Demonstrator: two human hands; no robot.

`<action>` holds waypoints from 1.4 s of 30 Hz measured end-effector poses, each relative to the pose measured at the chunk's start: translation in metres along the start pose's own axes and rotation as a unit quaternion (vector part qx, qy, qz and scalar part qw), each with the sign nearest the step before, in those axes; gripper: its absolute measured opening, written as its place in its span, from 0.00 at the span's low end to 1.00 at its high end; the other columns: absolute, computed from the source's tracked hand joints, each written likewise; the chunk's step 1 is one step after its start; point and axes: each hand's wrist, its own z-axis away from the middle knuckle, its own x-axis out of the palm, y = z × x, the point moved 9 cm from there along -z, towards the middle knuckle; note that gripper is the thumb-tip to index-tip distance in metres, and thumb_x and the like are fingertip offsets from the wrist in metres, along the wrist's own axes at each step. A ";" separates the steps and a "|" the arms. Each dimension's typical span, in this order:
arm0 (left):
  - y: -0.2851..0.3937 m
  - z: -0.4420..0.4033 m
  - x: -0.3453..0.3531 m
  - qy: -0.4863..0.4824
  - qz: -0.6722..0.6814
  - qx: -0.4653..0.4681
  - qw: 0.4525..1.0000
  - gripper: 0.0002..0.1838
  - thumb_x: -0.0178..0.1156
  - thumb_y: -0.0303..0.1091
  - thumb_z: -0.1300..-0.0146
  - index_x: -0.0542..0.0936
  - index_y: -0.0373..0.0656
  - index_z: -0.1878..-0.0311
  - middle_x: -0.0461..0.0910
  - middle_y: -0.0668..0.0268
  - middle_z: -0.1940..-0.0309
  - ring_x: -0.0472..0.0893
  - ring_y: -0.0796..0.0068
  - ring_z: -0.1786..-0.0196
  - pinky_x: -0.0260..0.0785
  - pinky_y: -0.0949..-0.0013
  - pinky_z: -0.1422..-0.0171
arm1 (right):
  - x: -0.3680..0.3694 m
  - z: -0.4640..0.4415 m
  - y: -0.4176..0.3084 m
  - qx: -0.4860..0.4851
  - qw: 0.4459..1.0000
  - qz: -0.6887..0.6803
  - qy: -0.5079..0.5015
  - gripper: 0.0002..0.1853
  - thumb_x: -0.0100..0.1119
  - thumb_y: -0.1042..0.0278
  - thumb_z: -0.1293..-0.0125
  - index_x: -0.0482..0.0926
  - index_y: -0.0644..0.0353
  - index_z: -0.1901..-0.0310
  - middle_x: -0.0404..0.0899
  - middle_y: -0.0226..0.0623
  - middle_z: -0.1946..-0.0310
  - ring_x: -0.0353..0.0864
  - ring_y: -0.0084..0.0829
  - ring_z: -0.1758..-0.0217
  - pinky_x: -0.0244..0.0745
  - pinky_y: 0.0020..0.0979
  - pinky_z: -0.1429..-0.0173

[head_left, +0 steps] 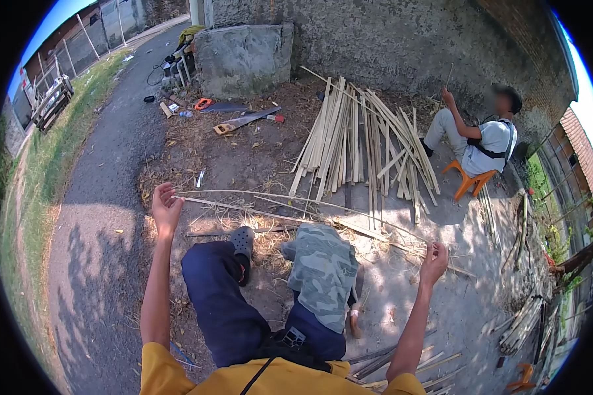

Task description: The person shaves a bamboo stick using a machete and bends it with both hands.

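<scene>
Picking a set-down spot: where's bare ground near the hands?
Bare: asphalt path between grass verge and left hand; leaf-strewn shaded dirt between wooden-handled saw and held strip, barring a small white item. Crowded: loose strips and shavings between left and right hand; strip pile near the wall.

From where I watch, I can read no text, label, brand, number or sign anywhere in the head view; the red-and-white patch at the upper left of the frame is too small for me to make out.
</scene>
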 end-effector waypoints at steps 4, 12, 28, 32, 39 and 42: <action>-0.001 -0.014 0.001 0.013 0.018 0.014 1.000 0.28 0.73 0.17 0.40 0.78 0.42 0.37 0.80 0.65 0.43 0.83 0.72 0.43 0.80 0.67 0.36 | -0.003 -0.002 -0.007 -0.049 0.998 0.026 0.042 0.12 0.73 0.60 0.27 0.88 0.58 0.50 0.77 0.39 0.52 0.79 0.43 0.51 0.76 0.44 0.40; 0.033 -0.018 -0.013 0.070 -0.056 0.063 0.994 0.25 0.76 0.19 0.42 0.82 0.43 0.42 0.81 0.67 0.53 0.85 0.78 0.54 0.80 0.70 0.46 | 0.002 -0.011 -0.013 0.012 1.000 0.007 0.026 0.18 0.79 0.57 0.32 0.88 0.56 0.46 0.76 0.37 0.55 0.79 0.38 0.55 0.78 0.42 0.47; 0.021 -0.006 -0.029 0.094 -0.105 0.059 0.988 0.24 0.79 0.21 0.43 0.84 0.45 0.44 0.79 0.69 0.55 0.84 0.79 0.59 0.78 0.71 0.54 | 0.020 0.001 -0.034 -0.023 0.998 0.066 0.009 0.17 0.83 0.51 0.39 0.90 0.54 0.57 0.79 0.36 0.62 0.82 0.41 0.59 0.76 0.44 0.54; 0.009 -0.004 -0.028 0.006 -0.209 0.128 0.969 0.19 0.74 0.18 0.41 0.86 0.41 0.47 0.83 0.61 0.53 0.86 0.65 0.57 0.80 0.64 0.53 | 0.034 -0.002 -0.027 -0.042 0.991 0.093 -0.090 0.14 0.80 0.54 0.36 0.92 0.56 0.60 0.77 0.37 0.66 0.80 0.38 0.60 0.75 0.42 0.52; -0.009 0.005 -0.027 -0.020 -0.292 0.155 0.944 0.06 0.73 0.24 0.37 0.90 0.38 0.57 0.83 0.53 0.53 0.83 0.48 0.47 0.73 0.52 0.36 | 0.056 -0.014 -0.015 -0.075 0.986 -0.005 -0.150 0.11 0.81 0.62 0.35 0.91 0.60 0.58 0.79 0.38 0.66 0.82 0.34 0.68 0.78 0.38 0.58; -0.016 0.000 -0.035 0.037 -0.308 0.094 0.946 0.08 0.73 0.26 0.37 0.90 0.40 0.55 0.83 0.53 0.54 0.83 0.49 0.47 0.73 0.53 0.37 | 0.077 -0.017 -0.006 -0.083 0.981 -0.072 -0.161 0.11 0.80 0.66 0.34 0.90 0.60 0.55 0.83 0.40 0.61 0.84 0.32 0.69 0.79 0.35 0.62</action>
